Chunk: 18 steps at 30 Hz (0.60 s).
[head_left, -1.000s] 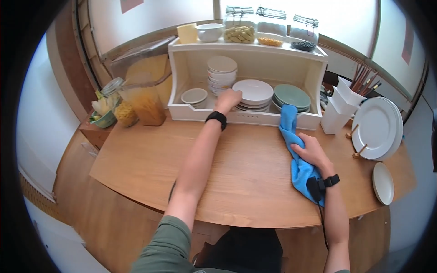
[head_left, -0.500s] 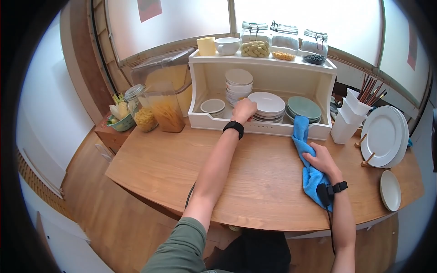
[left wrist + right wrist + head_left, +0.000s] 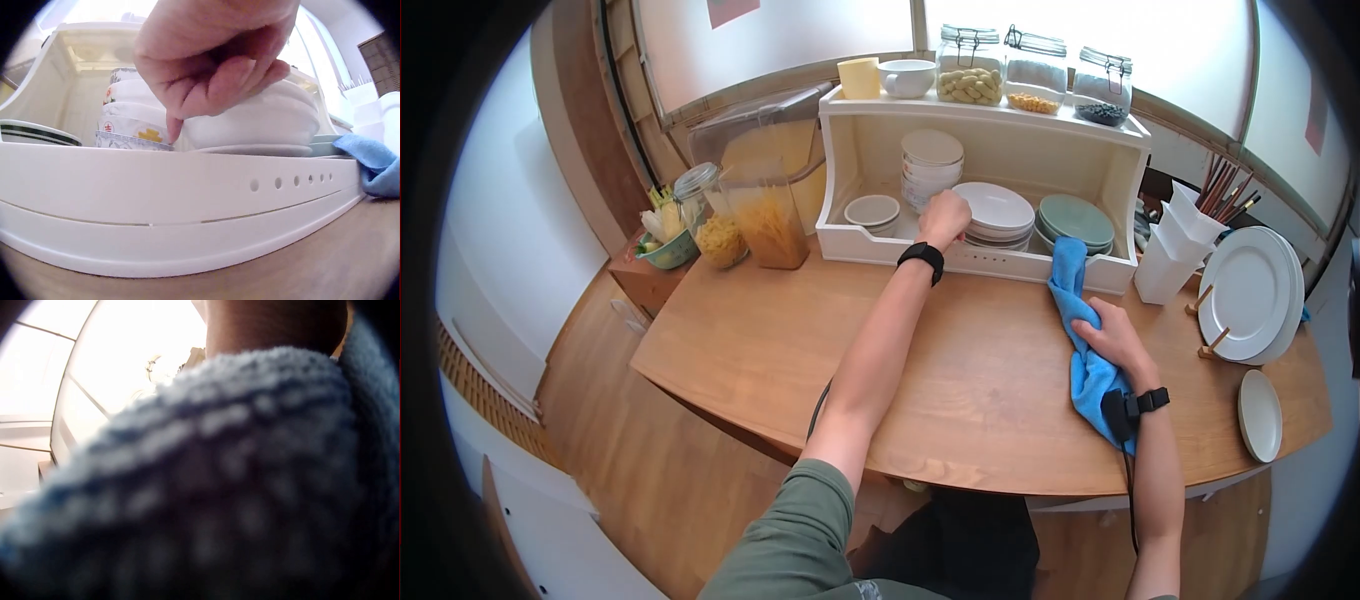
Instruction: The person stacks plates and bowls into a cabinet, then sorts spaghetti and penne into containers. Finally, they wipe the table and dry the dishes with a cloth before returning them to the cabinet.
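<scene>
My left hand (image 3: 945,218) is over the shelf's front lip, between the stack of bowls (image 3: 931,170) and the stack of white plates (image 3: 993,207). In the left wrist view its fingers are curled and one finger (image 3: 174,128) points down beside the patterned bowls (image 3: 134,115). Nothing shows in its grasp. Farther right, my right hand (image 3: 1115,333) grips a blue cloth (image 3: 1068,275), whose far end lies up against the shelf's front near the green plates (image 3: 1076,220). Blurred cloth (image 3: 206,469) fills most of the right wrist view.
The white shelf (image 3: 870,250) stands at the back of the wooden table (image 3: 980,390). Glass jars (image 3: 970,75) and a white cup (image 3: 907,78) are on top. Pasta containers (image 3: 768,230) stand left. To the right are a utensil holder (image 3: 1170,250), racked white plates (image 3: 1248,290) and an oval dish (image 3: 1260,415).
The head view has swung, shifting the whole scene rightward in the picture. Both hands stay at about the same places on the shelf and the cloth.
</scene>
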Each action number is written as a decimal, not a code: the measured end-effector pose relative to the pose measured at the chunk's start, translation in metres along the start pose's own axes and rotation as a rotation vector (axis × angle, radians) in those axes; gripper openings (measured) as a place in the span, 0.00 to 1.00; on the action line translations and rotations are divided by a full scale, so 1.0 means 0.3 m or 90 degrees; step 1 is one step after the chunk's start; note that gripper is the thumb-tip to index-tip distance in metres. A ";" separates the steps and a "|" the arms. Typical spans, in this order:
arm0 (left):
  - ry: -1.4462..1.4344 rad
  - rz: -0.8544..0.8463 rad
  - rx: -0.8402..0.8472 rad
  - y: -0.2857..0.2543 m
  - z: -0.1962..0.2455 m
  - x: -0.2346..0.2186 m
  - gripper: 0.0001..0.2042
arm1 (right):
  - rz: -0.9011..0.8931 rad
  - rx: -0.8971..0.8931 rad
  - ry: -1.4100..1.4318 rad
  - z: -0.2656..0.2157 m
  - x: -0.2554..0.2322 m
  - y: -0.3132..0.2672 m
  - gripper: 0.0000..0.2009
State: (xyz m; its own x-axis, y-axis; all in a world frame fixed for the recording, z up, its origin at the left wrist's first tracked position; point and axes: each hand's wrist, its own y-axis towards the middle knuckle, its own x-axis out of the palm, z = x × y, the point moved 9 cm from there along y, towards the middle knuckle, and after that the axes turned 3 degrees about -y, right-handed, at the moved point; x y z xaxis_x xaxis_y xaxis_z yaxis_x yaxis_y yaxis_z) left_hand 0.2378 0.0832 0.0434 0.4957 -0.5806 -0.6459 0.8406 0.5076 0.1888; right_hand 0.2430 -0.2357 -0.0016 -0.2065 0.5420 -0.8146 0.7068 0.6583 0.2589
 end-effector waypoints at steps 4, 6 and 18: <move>0.058 0.156 0.051 0.016 0.022 -0.045 0.14 | 0.002 0.006 -0.006 0.000 -0.001 0.001 0.17; 0.029 0.226 0.125 -0.024 0.085 -0.103 0.13 | -0.004 0.006 -0.002 -0.009 -0.001 0.001 0.17; -0.366 -0.186 0.161 -0.305 0.183 -0.095 0.12 | 0.009 0.005 -0.011 0.032 0.011 0.009 0.17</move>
State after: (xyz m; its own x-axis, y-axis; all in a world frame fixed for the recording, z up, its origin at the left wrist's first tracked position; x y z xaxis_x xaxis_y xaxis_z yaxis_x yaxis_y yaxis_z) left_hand 0.1589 0.0182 0.0852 0.2202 -0.9513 -0.2157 0.9477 0.1563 0.2784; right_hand 0.2508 -0.2372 -0.0086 -0.1850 0.5417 -0.8200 0.7150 0.6466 0.2659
